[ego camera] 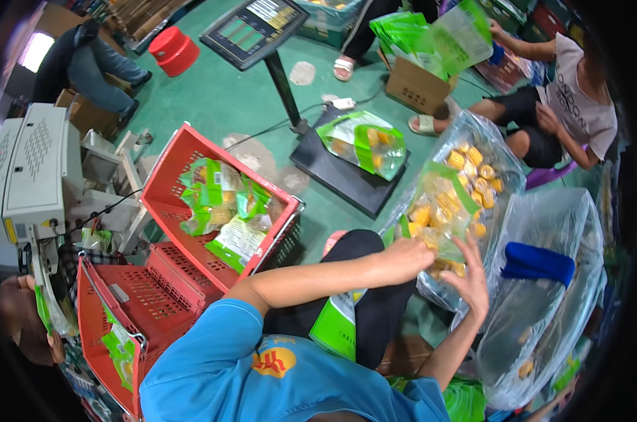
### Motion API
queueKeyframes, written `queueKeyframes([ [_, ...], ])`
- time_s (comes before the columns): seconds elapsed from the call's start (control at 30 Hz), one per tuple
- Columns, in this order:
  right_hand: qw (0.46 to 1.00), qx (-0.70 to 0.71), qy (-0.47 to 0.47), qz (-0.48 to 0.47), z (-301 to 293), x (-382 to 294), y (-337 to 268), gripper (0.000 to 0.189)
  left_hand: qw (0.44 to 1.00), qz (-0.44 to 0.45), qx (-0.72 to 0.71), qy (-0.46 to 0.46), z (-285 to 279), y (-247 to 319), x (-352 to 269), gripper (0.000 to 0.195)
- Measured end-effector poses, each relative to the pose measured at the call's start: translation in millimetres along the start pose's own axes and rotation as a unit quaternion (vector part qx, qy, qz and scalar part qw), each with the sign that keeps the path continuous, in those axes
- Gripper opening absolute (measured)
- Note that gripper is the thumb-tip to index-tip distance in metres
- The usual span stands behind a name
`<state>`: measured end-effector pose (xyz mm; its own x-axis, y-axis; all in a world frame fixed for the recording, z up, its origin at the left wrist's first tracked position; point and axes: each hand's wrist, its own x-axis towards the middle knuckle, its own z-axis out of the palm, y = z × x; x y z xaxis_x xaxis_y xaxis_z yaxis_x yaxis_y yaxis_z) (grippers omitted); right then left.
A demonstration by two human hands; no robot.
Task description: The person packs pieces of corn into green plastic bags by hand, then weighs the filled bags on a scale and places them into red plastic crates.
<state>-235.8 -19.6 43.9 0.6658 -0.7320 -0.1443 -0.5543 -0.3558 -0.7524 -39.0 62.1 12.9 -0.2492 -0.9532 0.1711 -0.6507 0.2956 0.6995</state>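
My left hand (411, 259) is closed at the near edge of a clear plastic bag with green trim (445, 198). Beside that bag, my right hand (471, 279) has its thumb and fingers spread, with fingertips close to the plastic; whether they touch it is unclear. Both hands are over a crate lined with clear plastic film (500, 137), where cut corn cob pieces (474, 155) lie. Some corn shows through the bag; how much is inside it cannot be told. Across my lap lies another green-and-white bag (339, 324), partly under my left forearm.
Left of me are red plastic baskets (163, 184) holding packed bags (218, 184). A platform scale (329, 184) bears a filled bag (366, 142). At right, a second film-lined crate (540, 322) has a blue cloth-like item (537, 264). A seated person (582, 105) holds a green bag (461, 39).
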Motion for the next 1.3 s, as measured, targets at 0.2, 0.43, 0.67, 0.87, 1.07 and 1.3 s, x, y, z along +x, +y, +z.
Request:
queueKeyframes([
  [0.2,0.983,-0.137,0.120,0.038,49,-1,11,0.037,0.983,0.087,-0.120,0.106,-9,-13,15,0.015],
  [0.43,0.971,-0.070,0.219,0.057,68,-5,29,0.030,0.946,-0.244,0.177,0.122,2,-192,18,0.042],
  [0.67,0.971,-0.040,0.222,0.082,68,0,26,0.027,0.891,-0.181,0.395,-0.134,72,-315,47,0.029],
  [0.87,0.971,-0.028,0.221,0.087,64,0,27,0.024,0.921,-0.190,0.336,-0.056,23,-332,56,0.016],
  [1.07,0.971,-0.042,0.225,0.072,64,-7,36,0.021,0.958,-0.041,0.248,0.137,-136,-284,37,0.011],
  [1.3,0.969,-0.019,0.245,0.014,74,-16,80,0.019,0.945,-0.141,-0.053,0.290,-251,-107,-51,0.028],
])
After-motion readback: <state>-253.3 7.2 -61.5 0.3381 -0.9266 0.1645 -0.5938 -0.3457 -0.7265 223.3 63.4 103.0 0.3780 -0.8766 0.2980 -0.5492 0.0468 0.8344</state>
